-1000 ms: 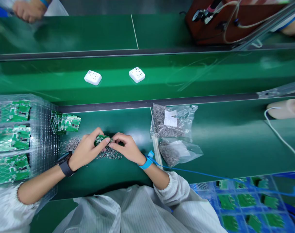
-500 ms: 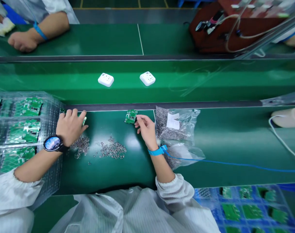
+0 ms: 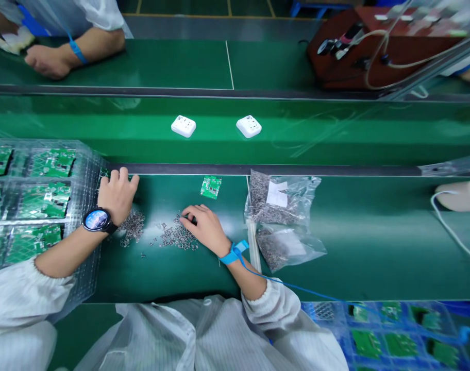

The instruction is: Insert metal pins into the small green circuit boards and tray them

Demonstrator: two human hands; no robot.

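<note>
My left hand [image 3: 118,195], wearing a dark watch [image 3: 96,220], is beside the clear tray, fingers bent down. Its fingertips are hidden, and a bit of green board [image 3: 104,174] shows by them. My right hand [image 3: 204,226] reaches over the right pile of small metal parts [image 3: 177,235], thumb and fingers curled close together at its upper edge. Whatever is between them is too small to make out. Behind this hand a green circuit board [image 3: 211,187] lies flat, touched by neither hand. Another metal parts pile [image 3: 132,226] lies just below my left hand.
A clear compartment tray [image 3: 78,201] of circuit boards stands at left. Two bags of metal parts [image 3: 260,198] lie right of my hand. A blue wrist cord [image 3: 297,286] trails right. White plastic housings [image 3: 183,126] sit on the green strip beyond. Across it rests a co-worker's hand [image 3: 47,61].
My right hand has let go of the circuit board and moved left and nearer, to the metal parts. My left hand stays near the tray. The white housings appear shifted right.
</note>
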